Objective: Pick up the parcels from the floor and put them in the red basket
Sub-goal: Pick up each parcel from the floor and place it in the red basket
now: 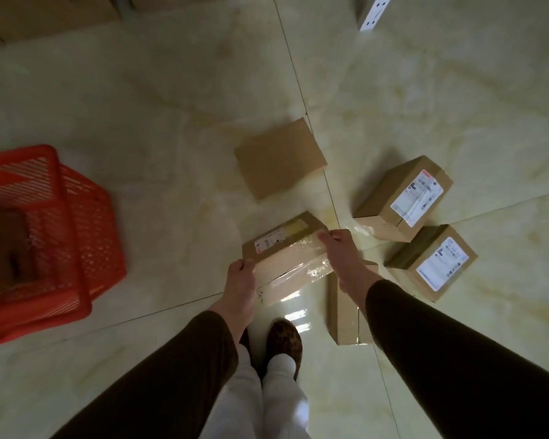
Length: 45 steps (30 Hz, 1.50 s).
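Taped parcel (287, 258) held over the floor (171, 128), between both hands. Left hand (241, 282) gripping its near-left corner, fingers (246, 264) curled over the edge. Right hand (343, 259) gripping the far-right end, fingers (328, 237) clenched round the edge. Red basket (45, 242) well to the left on the floor, something brown inside. Plain flat parcel (279, 158) just beyond. Two labelled parcels (404, 198) (431, 263) to the right, side by side. Another parcel (346, 312) under the right forearm.
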{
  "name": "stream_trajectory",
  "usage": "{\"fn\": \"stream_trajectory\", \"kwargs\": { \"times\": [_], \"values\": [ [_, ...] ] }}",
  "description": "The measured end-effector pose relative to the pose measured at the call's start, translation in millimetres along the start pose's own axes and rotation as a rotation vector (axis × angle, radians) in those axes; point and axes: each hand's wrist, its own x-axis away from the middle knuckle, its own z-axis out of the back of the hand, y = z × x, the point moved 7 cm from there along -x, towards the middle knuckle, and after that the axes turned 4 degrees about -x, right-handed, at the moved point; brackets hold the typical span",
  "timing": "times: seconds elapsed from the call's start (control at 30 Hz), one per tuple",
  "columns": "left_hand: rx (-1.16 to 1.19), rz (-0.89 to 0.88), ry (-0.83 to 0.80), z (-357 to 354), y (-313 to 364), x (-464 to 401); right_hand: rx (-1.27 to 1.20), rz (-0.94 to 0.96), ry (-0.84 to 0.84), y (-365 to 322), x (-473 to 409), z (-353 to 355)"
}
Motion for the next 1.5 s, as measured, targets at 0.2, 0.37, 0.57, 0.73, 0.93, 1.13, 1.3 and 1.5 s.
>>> {"fn": "stream_trajectory", "kwargs": {
  "times": [0.2, 0.37, 0.57, 0.73, 0.93, 1.13, 1.3, 1.5],
  "values": [
    [0.109, -0.103, 0.092, 49.9, 56.4, 52.3, -0.158, 0.019, 0.003, -42.5, 56.5, -8.0],
    [0.207, -0.172, 0.114, 96.6, 107.1, 102.5, -0.210, 0.108, -0.019, -98.4, 113.5, -31.7],
    [0.303, -0.277, 0.123, 174.7, 143.4, 145.3, -0.280, 0.162, -0.070, -145.4, 184.3, -86.3],
    [0.398, -0.280, 0.137, 264.9, 140.3, 154.8, -0.324, 0.182, -0.096, -154.6, 239.6, -161.0],
    [0.535, -0.206, 0.182, 364.0, 118.9, 148.7, -0.305, 0.211, -0.159, -150.0, 292.2, -257.9],
    [0.546, -0.163, 0.230, 422.8, 105.4, 127.2, -0.269, 0.173, -0.242, -145.3, 308.4, -319.6],
    [0.582, -0.154, 0.218, 460.4, 102.3, 109.9, -0.224, 0.108, -0.264, -138.7, 319.8, -361.8],
    [0.469, -0.183, 0.183, 512.0, 100.1, 85.1, -0.206, -0.025, -0.300, -115.0, 338.2, -411.1]
  ]
}}
